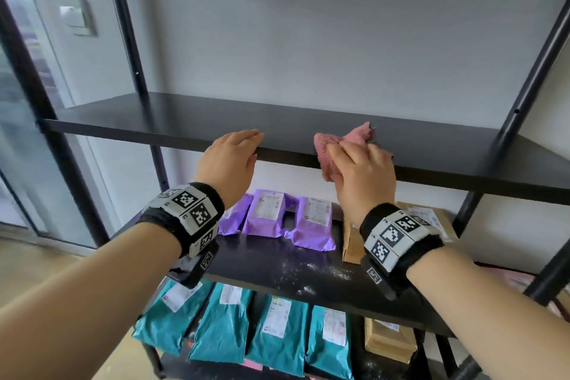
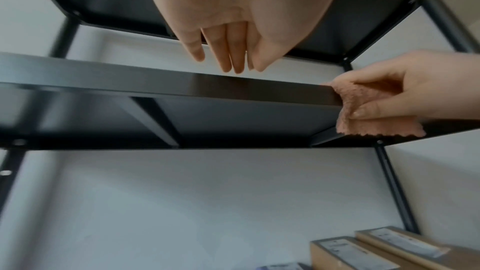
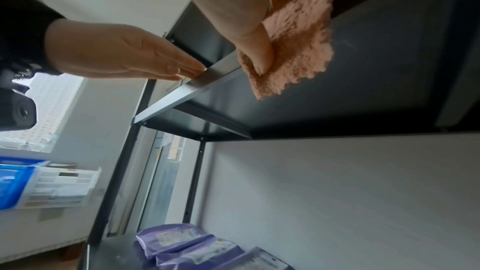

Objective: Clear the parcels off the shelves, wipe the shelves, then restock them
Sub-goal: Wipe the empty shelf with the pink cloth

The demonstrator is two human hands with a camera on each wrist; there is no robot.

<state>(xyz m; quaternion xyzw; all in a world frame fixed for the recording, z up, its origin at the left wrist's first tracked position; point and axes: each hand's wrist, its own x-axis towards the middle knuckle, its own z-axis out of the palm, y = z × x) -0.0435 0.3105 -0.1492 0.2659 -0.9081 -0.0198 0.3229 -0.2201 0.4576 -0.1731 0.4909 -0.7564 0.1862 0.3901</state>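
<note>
A black metal shelf [image 1: 172, 116] at chest height carries no parcels. My right hand [image 1: 354, 163] grips a pink cloth [image 1: 336, 145] against the shelf's front edge [image 2: 182, 87]; thumb and fingers pinch the cloth [image 2: 369, 110] round that lip, and the same cloth [image 3: 298, 34] hangs below it. My left hand [image 1: 237, 148] is flat, with straight fingers [image 2: 228, 56] at the edge to the left of the cloth, and it holds nothing. The left hand [image 3: 130, 56] also shows from the side, fingertips at the lip.
One level down lie three purple mailers [image 1: 268, 213] and brown cardboard boxes [image 1: 351, 241], with white dust on that shelf [image 1: 308, 274]. Several teal mailers [image 1: 222, 324] and another brown box [image 1: 388, 339] sit below. Black uprights [image 1: 129, 40] frame the rack; a glass door [image 1: 27, 133] stands left.
</note>
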